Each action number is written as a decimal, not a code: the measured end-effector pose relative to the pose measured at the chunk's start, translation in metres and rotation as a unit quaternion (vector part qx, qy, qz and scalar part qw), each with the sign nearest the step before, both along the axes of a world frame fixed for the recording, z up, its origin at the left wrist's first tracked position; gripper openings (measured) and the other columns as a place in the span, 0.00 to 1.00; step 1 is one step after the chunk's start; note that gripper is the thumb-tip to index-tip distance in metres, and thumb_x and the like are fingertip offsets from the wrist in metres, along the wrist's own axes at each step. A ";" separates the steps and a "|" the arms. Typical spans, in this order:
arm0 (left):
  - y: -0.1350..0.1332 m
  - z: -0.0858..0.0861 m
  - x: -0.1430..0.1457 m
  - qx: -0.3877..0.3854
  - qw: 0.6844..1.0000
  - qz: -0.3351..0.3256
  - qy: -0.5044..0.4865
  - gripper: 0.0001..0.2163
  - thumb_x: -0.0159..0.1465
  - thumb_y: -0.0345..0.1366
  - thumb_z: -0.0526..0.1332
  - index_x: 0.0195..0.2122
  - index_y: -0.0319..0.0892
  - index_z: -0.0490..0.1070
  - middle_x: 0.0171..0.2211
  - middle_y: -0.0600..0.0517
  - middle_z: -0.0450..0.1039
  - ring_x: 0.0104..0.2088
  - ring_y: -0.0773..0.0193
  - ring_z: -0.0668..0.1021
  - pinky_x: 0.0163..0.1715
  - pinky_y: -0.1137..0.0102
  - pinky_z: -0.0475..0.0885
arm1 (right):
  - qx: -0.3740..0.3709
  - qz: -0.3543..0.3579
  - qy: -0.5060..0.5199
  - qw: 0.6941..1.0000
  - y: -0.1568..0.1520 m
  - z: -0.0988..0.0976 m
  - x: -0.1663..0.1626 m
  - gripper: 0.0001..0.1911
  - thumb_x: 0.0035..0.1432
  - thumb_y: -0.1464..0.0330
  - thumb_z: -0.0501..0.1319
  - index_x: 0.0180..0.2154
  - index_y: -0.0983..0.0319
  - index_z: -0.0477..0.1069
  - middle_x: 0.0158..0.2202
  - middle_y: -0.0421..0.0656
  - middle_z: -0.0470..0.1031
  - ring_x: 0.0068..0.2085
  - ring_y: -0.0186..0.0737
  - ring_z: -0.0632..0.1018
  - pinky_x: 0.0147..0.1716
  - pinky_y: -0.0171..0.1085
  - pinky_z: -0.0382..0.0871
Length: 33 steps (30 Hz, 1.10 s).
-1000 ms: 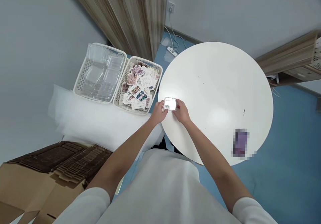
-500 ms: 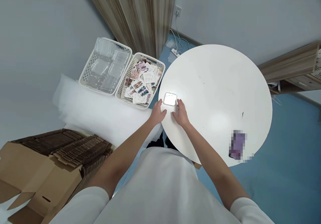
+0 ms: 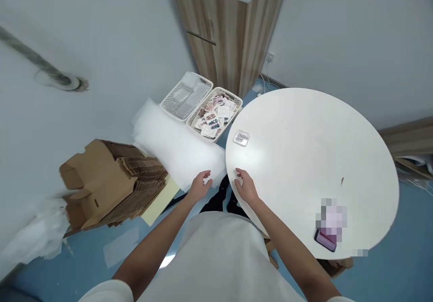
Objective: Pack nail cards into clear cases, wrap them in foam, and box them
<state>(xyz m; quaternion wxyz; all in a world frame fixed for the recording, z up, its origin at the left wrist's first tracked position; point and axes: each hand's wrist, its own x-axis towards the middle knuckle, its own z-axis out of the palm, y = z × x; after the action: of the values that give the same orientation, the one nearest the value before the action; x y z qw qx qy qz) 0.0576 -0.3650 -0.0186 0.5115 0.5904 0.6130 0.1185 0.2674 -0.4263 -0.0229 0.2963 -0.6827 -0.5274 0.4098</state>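
Observation:
A small clear plastic box (image 3: 241,138) lies on the round white table (image 3: 311,157) near its left edge, with no hand on it. My right hand (image 3: 245,186) rests at the table's near-left rim, fingers loosely spread and holding nothing. My left hand (image 3: 200,184) hovers just off the table, over the edge of a white foam sheet (image 3: 176,148), fingers apart and empty. Both hands are well back from the box.
Two white baskets stand on the floor left of the table: one with clear boxes (image 3: 186,95), one with printed nail cards (image 3: 214,114). Flattened cardboard cartons (image 3: 111,182) lie further left. A wooden cabinet (image 3: 230,31) stands behind. A blurred phone (image 3: 329,230) lies on the table's near right.
Both hands let go of the clear box and drew back toward my body. The box stays on the table. My head turned left, bringing the cartons and the wall into view.

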 end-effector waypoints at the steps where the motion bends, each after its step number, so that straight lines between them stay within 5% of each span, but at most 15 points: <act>1: -0.006 0.002 -0.008 0.000 1.000 0.006 0.012 0.19 0.56 0.42 0.55 0.49 0.45 0.63 0.48 0.46 0.66 0.49 0.56 0.68 0.43 0.63 0.66 | -0.006 0.027 0.002 1.000 0.003 0.000 -0.004 0.22 0.55 0.68 0.50 0.53 0.57 0.57 0.50 0.45 0.65 0.48 0.42 0.69 0.47 0.46 0.65; 8: -0.026 0.003 -0.047 0.010 0.994 0.101 0.046 0.19 0.53 0.43 0.58 0.45 0.42 0.67 0.48 0.44 0.66 0.50 0.50 0.67 0.45 0.60 0.64 | -0.032 0.196 -0.007 0.980 0.036 -0.009 -0.039 0.18 0.55 0.68 0.52 0.48 0.58 0.64 0.46 0.45 0.69 0.45 0.42 0.71 0.45 0.45 0.66; 14: -0.013 -0.005 -0.066 0.053 0.990 0.055 0.118 0.18 0.56 0.40 0.55 0.48 0.43 0.64 0.54 0.44 0.61 0.55 0.51 0.62 0.52 0.57 0.57 | -0.012 0.245 -0.044 0.969 0.076 -0.023 -0.072 0.18 0.54 0.67 0.53 0.48 0.61 0.65 0.49 0.48 0.67 0.50 0.46 0.68 0.49 0.48 0.62; 24: 0.040 -0.025 -0.090 0.046 0.998 -0.016 0.032 0.27 0.52 0.39 0.60 0.54 0.45 0.58 0.62 0.44 0.44 0.61 0.47 0.49 0.54 0.53 0.50 | -0.014 0.187 -0.142 0.972 0.148 -0.041 -0.135 0.33 0.47 0.60 0.61 0.54 0.61 0.56 0.60 0.52 0.48 0.60 0.56 0.49 0.53 0.54 0.51; 29: 0.051 -0.038 -0.094 0.013 0.997 -0.066 0.039 0.31 0.54 0.40 0.58 0.58 0.42 0.50 0.63 0.44 0.36 0.62 0.50 0.44 0.55 0.55 0.49 | -0.088 0.124 -0.175 0.973 0.164 -0.045 -0.149 0.39 0.48 0.65 0.59 0.59 0.62 0.43 0.57 0.53 0.54 0.57 0.51 0.58 0.50 0.49 0.57; 33: 0.051 -0.043 -0.097 0.017 0.995 -0.090 0.037 0.31 0.55 0.40 0.57 0.58 0.41 0.48 0.63 0.44 0.34 0.62 0.52 0.43 0.56 0.57 0.49 | -0.115 0.085 -0.193 0.971 0.169 -0.043 -0.153 0.33 0.48 0.63 0.58 0.56 0.59 0.52 0.47 0.48 0.65 0.47 0.48 0.67 0.46 0.49 0.60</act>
<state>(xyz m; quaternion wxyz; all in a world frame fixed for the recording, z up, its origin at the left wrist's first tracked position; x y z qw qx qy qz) -0.0397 -0.3142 -0.0617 0.4870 0.6556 0.5739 0.0599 0.1148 -0.2575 -0.0655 0.0724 -0.7313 -0.5796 0.3521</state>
